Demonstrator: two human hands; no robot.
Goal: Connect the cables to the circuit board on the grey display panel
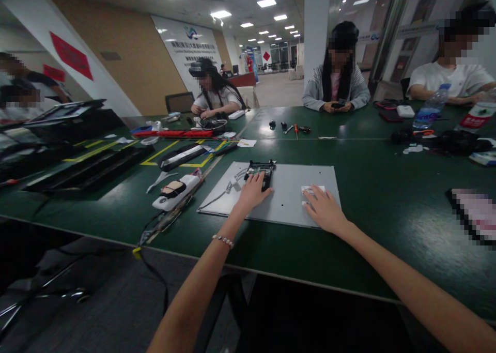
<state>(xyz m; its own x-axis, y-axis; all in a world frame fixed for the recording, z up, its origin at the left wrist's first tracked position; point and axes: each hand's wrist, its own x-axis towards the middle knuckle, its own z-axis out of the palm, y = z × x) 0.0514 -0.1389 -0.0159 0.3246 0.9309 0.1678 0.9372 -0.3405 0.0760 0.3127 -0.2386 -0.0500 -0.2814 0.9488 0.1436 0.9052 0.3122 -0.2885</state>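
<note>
A flat light-grey panel (289,208) lies on the green table in front of me. On its upper left part sits a black frame with a circuit board (267,171), and a grey cable (222,194) runs from there toward the panel's left corner. My left hand (253,188) rests on the black frame with its fingers spread. On the panel's right part, my right hand (324,208) lies flat, fingers apart, over a white label (313,189) that it partly covers. Neither hand is closed round anything.
Left of the panel lie a white device (176,193) with cables and a long black part (182,156). Small tools (296,131) lie farther back. A pixelated phone-like object (475,213) is at the right, near bottles (431,107). Several people sit around the table.
</note>
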